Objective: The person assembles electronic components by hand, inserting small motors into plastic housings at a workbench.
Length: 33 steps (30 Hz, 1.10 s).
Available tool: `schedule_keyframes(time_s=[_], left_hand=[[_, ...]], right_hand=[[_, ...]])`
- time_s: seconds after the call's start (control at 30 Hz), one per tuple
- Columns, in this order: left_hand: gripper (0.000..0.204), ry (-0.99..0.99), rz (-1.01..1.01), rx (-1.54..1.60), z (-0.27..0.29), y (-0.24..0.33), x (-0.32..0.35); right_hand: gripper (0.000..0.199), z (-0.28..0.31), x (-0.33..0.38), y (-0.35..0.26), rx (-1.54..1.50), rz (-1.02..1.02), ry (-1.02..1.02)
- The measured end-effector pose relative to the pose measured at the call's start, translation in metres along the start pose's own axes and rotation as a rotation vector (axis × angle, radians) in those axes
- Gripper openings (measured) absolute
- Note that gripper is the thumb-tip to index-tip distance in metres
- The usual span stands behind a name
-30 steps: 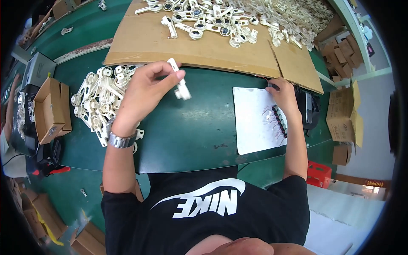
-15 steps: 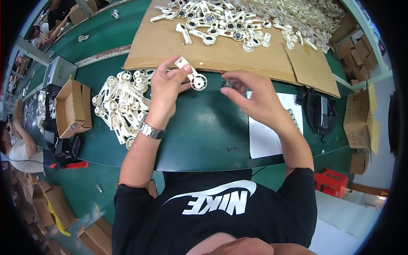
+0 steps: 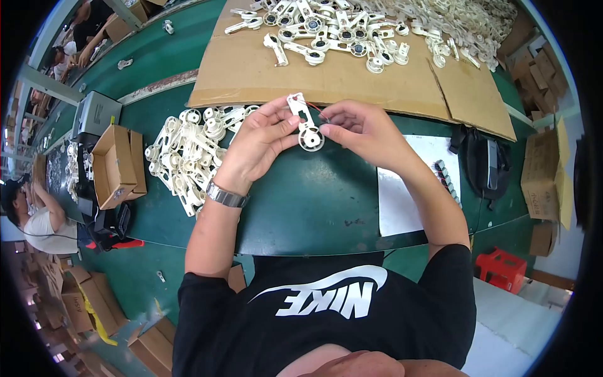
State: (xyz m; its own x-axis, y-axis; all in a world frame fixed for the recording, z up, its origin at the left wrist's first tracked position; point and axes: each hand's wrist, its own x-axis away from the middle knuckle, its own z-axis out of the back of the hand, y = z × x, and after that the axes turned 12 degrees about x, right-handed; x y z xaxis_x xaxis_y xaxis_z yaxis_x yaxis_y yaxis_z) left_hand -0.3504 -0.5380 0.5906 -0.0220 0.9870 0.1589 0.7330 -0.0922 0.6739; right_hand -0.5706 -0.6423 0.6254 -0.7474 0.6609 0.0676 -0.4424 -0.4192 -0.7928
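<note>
My left hand [image 3: 259,139] grips a white plastic housing [image 3: 310,139] by its edge, thumb on top. The housing has a long slotted arm and a round ring end, which points toward me. Close against its right side, my right hand [image 3: 364,131] is closed in a pinch on a small wired part. That part is mostly hidden by the fingers; a thin red wire [image 3: 313,105] runs from them over the housing's arm. Left of my left hand lies a heap of similar white housings [image 3: 188,147] on the green table [image 3: 301,213].
A cardboard sheet [image 3: 251,85] carries many white assemblies [image 3: 342,31]. On the right, white paper [image 3: 399,201] lies beside a row of small cylindrical parts [image 3: 447,183] and a black pouch [image 3: 477,160]. An open carton [image 3: 116,166] stands left. Another person [image 3: 47,217] sits far left.
My hands have come together; the right hand has brought the wired part leftward to the housing. The wire now crosses the housing's arm. The housing has shifted slightly right and down.
</note>
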Motion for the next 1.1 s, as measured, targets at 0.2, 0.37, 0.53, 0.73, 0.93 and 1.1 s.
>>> schedule_keyframes(time_s=[0.2, 0.37, 0.53, 0.73, 0.93, 1.1], left_hand=[[0.031, -0.033, 0.132, 0.022, 0.0, -0.008, 0.0], [0.027, 0.019, 0.072, -0.008, -0.001, -0.012, 0.001], [0.03, 0.182, -0.043, -0.172, 0.002, -0.012, -0.001], [0.028, 0.157, -0.086, -0.052, 0.006, -0.006, -0.001], [0.025, 0.055, -0.093, -0.059, -0.011, 0.001, 0.004], [0.018, 0.119, -0.19, -0.163, -0.011, -0.003, 0.003]], right_hand=[[0.029, -0.025, -0.012, 0.013, -0.311, 0.02, 0.004], [0.028, -0.026, -0.01, 0.015, -0.307, 0.018, 0.01], [0.028, -0.019, -0.01, 0.017, -0.177, 0.033, 0.124], [0.03, -0.006, -0.003, 0.007, -0.111, -0.012, 0.069], [0.031, -0.007, -0.006, 0.014, -0.14, -0.112, 0.124], [0.03, -0.004, -0.008, 0.019, -0.074, -0.071, 0.151]])
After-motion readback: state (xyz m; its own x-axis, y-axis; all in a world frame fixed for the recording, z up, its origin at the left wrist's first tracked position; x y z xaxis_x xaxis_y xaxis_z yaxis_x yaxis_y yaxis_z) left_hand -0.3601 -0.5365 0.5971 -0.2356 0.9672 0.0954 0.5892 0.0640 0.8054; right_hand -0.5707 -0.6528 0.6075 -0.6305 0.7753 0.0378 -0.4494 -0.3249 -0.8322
